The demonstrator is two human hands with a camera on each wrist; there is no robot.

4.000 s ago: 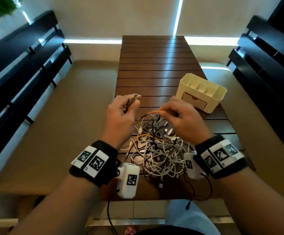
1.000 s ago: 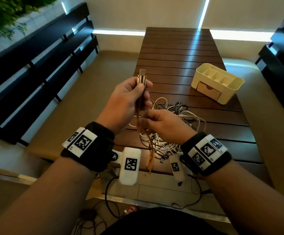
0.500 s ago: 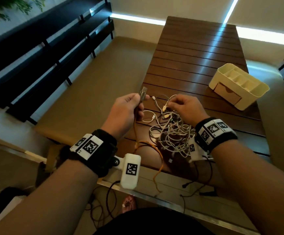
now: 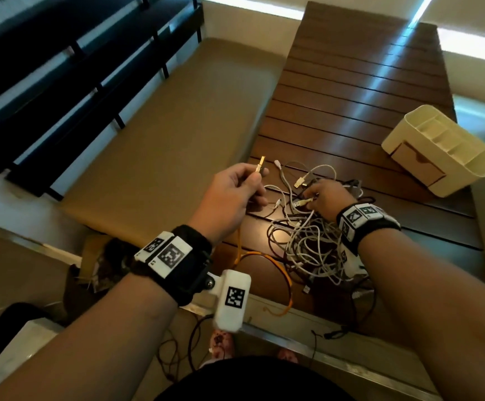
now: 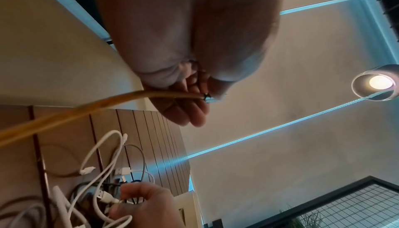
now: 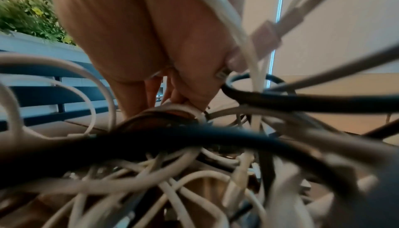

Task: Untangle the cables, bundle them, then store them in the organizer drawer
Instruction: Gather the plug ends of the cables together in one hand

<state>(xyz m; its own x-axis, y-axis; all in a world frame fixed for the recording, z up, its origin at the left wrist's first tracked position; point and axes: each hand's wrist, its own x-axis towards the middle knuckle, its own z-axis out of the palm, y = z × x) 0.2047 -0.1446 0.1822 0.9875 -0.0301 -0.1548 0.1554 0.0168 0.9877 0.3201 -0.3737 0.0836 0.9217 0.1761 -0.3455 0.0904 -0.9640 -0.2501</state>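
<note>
Pinching the plug (image 4: 260,167) of the orange cable (image 4: 267,257) between thumb and forefinger, your left hand (image 4: 232,198) holds it up and off to the left, clear of the pile, which looks like a way to keep the freed end from slipping back in. From there the cable hangs down past the desk (image 4: 360,91) edge in a loop near your wrist, so much of its length seems out of the knot already, though I cannot tell whether the far end is loose. Your right hand (image 4: 324,199) is down on the tangle (image 4: 308,244) of white and dark cables, fingers curled into it; the left wrist view shows it nipping a white plug (image 5: 105,196) at its fingertips, and the right wrist view shows cables crossing the hand. That grip probably serves two ends: pinning the heap so it does not drag, and starting on the next lead. The tangle sits on the near part of the desk, right under that hand. The organizer (image 4: 444,157) stands well apart at the far right, its drawer (image 4: 418,163) facing you and closed, so nothing is stored yet. Judging by this, you are early in the untangling; bundling the orange cable comes next, and coiling it away from the pile should stop it catching again.
</note>
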